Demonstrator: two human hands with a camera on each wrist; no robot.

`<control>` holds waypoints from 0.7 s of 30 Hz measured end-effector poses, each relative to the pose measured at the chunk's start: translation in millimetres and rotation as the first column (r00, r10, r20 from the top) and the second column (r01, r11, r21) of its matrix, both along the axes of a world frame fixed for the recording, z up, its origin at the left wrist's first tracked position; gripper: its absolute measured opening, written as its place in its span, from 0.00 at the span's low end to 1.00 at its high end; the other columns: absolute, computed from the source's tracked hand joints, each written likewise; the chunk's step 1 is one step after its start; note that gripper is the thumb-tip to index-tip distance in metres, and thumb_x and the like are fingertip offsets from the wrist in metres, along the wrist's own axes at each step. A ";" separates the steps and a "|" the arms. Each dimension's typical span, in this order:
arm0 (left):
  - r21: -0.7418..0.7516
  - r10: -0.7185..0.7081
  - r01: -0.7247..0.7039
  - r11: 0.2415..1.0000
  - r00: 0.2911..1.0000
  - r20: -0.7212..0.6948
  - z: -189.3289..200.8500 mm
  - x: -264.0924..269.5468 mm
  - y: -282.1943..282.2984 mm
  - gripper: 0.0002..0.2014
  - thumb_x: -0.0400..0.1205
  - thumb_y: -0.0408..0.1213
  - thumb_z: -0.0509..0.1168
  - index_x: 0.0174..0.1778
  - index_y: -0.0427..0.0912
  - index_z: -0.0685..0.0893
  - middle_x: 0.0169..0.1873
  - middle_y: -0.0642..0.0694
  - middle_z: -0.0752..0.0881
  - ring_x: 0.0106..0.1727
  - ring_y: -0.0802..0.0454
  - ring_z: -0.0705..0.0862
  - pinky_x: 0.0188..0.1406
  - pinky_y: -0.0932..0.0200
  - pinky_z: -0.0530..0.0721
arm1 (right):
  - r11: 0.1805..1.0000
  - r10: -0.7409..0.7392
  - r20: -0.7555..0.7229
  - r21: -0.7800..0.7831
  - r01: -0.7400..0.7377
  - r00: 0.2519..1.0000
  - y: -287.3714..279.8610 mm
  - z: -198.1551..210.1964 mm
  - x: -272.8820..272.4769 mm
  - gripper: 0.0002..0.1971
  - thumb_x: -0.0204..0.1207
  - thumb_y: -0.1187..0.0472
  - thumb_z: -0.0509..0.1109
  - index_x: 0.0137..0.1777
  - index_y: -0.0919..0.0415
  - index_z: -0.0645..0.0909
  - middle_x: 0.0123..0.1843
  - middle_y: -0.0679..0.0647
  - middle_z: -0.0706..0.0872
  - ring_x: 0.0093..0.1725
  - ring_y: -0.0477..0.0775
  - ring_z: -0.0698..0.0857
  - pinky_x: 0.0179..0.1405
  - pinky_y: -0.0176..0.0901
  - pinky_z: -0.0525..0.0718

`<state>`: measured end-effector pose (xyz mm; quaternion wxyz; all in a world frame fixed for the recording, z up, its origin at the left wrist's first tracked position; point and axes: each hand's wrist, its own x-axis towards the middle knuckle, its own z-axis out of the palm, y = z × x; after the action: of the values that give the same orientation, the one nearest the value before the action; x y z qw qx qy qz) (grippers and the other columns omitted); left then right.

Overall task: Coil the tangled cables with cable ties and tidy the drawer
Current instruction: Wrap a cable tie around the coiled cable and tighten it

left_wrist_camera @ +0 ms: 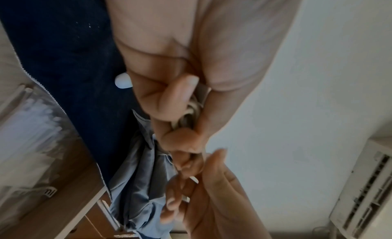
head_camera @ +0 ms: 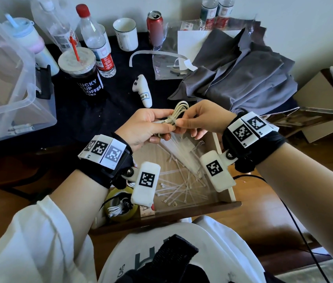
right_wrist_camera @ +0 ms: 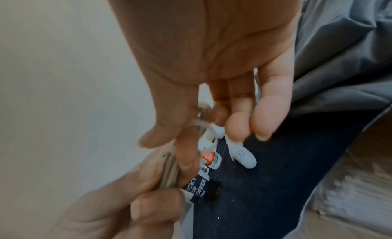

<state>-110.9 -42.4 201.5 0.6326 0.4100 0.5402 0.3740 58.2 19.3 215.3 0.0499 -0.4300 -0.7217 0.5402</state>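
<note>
A coiled off-white cable is held above the open drawer, between the two hands. The bundle is gripped by the left hand, whose fingers are curled round its lower part, while the looped end sticks up past the fingers. The middle of the bundle is pinched by the thumb and forefinger of the right hand, where a thin pale cable tie is seen wrapped round the strands in the right wrist view; the other fingers of that hand are held loosely out. Inside the wooden drawer, loose white cable ties are scattered over the bottom, and a clear bag of more ties lies toward its back, under the hands. A roll of yellowish tape with a small white bundle in its hole is seen at the drawer's left front corner. On the dark-covered table beyond, a clear plastic storage box stands at the left, its contents too blurred to make out. A lidded coffee cup with a red straw, water bottles, a white mug and a red can are set near the wall, and a crumpled grey cloth lies at the right.
</note>
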 end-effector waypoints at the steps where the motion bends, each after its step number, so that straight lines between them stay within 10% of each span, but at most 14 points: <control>1: -0.013 0.028 -0.028 1.000 0.999 0.019 0.8 -1.2 1.2 0.22 0.79 0.18 0.61 0.69 0.35 0.75 0.35 0.42 0.86 0.23 0.58 0.79 0.13 0.72 0.66 | 1.000 0.005 0.009 0.012 -0.005 1.000 0.7 2.2 0.8 0.10 0.75 0.52 0.69 0.41 0.57 0.87 0.44 0.69 0.86 0.32 0.51 0.79 0.34 0.40 0.84; 6: -0.042 0.128 -0.126 0.991 0.989 0.071 5.4 -9.3 6.1 0.17 0.79 0.19 0.62 0.61 0.38 0.74 0.36 0.38 0.90 0.23 0.55 0.79 0.12 0.71 0.66 | 0.995 -0.025 -0.033 0.093 0.028 0.999 0.5 10.8 4.5 0.05 0.75 0.52 0.70 0.42 0.47 0.87 0.32 0.49 0.86 0.28 0.47 0.82 0.36 0.39 0.85; 12: -0.068 0.197 -0.191 0.979 0.977 0.086 8.0 -17.0 10.4 0.11 0.80 0.20 0.62 0.54 0.38 0.76 0.34 0.40 0.90 0.23 0.55 0.80 0.12 0.71 0.66 | 0.962 -0.137 -0.135 0.217 0.164 0.981 -4.4 0.9 -5.3 0.05 0.73 0.58 0.74 0.47 0.54 0.84 0.38 0.66 0.87 0.26 0.50 0.83 0.44 0.49 0.86; 21: -0.123 0.212 -0.213 0.969 0.977 -0.024 -9.3 -29.1 -6.8 0.10 0.78 0.20 0.64 0.53 0.34 0.81 0.35 0.39 0.91 0.23 0.56 0.81 0.13 0.71 0.66 | 0.941 -0.091 -0.214 0.300 0.154 0.973 4.5 -11.7 -22.3 0.07 0.73 0.61 0.74 0.50 0.54 0.85 0.29 0.49 0.81 0.24 0.42 0.78 0.35 0.37 0.79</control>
<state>-140.0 -49.2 192.2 0.6104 0.3115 0.6067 0.4029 36.0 23.9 203.6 0.2226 -0.4053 -0.7616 0.4540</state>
